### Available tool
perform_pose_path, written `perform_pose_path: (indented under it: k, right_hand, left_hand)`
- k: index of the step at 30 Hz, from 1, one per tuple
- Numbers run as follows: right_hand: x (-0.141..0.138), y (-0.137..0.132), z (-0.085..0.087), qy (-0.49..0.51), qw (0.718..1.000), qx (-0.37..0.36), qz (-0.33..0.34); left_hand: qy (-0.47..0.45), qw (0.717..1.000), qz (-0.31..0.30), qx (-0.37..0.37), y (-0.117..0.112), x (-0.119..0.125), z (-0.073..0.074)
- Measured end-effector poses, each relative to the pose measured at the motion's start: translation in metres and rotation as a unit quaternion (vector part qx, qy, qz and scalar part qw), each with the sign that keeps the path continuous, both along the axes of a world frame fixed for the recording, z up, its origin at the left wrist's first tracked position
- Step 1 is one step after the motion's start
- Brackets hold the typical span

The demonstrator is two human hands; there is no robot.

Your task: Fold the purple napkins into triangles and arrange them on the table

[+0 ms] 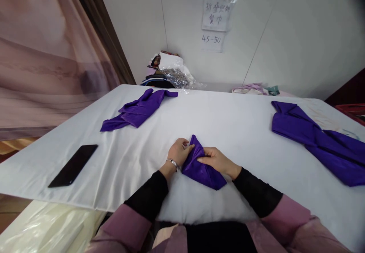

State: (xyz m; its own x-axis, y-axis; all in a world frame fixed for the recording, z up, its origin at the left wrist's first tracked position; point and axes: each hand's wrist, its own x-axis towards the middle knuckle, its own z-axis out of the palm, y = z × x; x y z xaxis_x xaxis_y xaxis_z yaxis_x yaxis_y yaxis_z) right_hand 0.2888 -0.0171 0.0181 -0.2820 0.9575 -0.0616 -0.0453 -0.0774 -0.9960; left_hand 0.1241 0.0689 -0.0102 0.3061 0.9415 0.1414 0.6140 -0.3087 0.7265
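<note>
A purple cloth napkin [203,171], folded to a point at its far end, is held between my hands near the front of the white-covered table. My left hand [179,152] pinches its left upper edge, the thumb lying on the fabric. On the other side, my right hand [218,160] grips the right edge, with the thumb on top and the fingers partly hidden by the cloth. The napkin's lower edge rests at or just above the tabletop; I cannot tell which.
Folded purple cloths [139,108] lie at the back left, and more purple cloths [316,135] at the right. A black phone-like slab [73,165] rests on the white tablecloth [216,112]. Behind the table are piled fabrics with clear plastic [173,70]. Handwritten signs [215,17] hang on the wall.
</note>
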Motion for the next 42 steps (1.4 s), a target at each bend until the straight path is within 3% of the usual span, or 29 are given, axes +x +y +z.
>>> perform_pose_path:
  k: [6, 10, 16, 29, 42]
  right_hand:
    - [-0.008, -0.015, 0.002, -0.042, 0.999, 0.034, 0.000]
    - [-0.011, -0.021, 0.000, -0.054, 0.997, 0.046, 0.002]
    - [-0.014, -0.020, -0.003, -0.048, 0.998, 0.046, 0.003]
    - [-0.014, -0.019, -0.008, -0.016, 0.999, 0.042, 0.004]
    - [-0.005, -0.005, 0.006, -0.012, 1.000, -0.006, -0.015]
  left_hand:
    - [0.063, 0.998, -0.002, -0.016, 0.010, 0.018, 0.011]
    - [0.128, 0.990, 0.008, -0.065, 0.013, 0.030, 0.017]
    - [0.168, 0.982, 0.017, -0.085, 0.016, 0.044, 0.018]
    - [0.111, 0.988, 0.019, -0.105, 0.025, 0.046, 0.010]
    - [0.066, 0.987, 0.011, -0.147, 0.030, 0.042, 0.016]
